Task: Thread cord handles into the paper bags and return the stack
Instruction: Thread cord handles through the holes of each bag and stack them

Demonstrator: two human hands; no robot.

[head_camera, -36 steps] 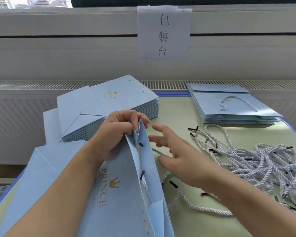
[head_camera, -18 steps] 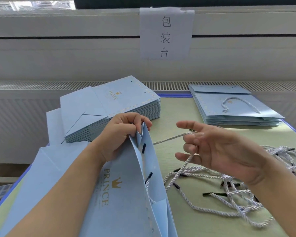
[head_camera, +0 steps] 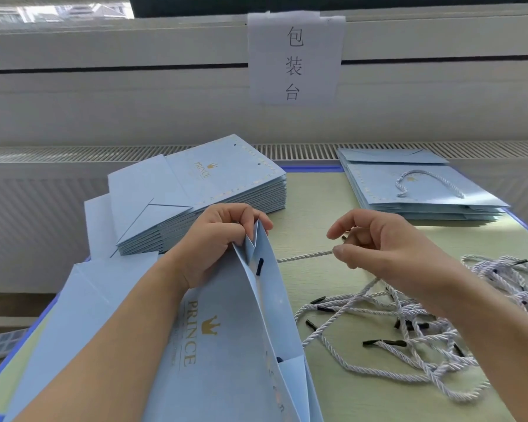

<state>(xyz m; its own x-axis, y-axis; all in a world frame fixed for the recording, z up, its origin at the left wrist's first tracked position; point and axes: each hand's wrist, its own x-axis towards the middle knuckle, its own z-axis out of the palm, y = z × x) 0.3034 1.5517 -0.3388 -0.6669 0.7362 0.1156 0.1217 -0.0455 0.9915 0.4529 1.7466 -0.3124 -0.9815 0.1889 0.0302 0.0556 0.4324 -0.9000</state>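
The green table [head_camera: 333, 208] carries three groups of pale blue bags. A tall stack of flat bags [head_camera: 226, 190] lies at the far left, apparently not yet threaded. A lower stack with a cord handle showing on top [head_camera: 421, 190] lies at the far right. More flat bags [head_camera: 83, 300] lie near the left edge under the person's forearm.

The open bag [head_camera: 235, 345] stands in the near middle, its mouth turned up and away from the person. The left hand [head_camera: 223, 236] grips its top rim, fingers curled over the edge, holding the panels apart. A dark cord tip [head_camera: 259, 266] already sits in a hole just below that rim.

To the right of the bag a loose heap of white cords [head_camera: 409, 330] sprawls across the table. The right hand [head_camera: 378, 239] is raised above the heap's left end, well apart from the bag's rim, and pinches one cord [head_camera: 305, 255] between thumb and fingertips. That cord's long axis runs nearly level, leftward from the pinch towards the bag's upper edge; whether its far end passes behind the panel or into a hole, I cannot tell. The next threading likely falls to the right hand, travelling left to the rim.
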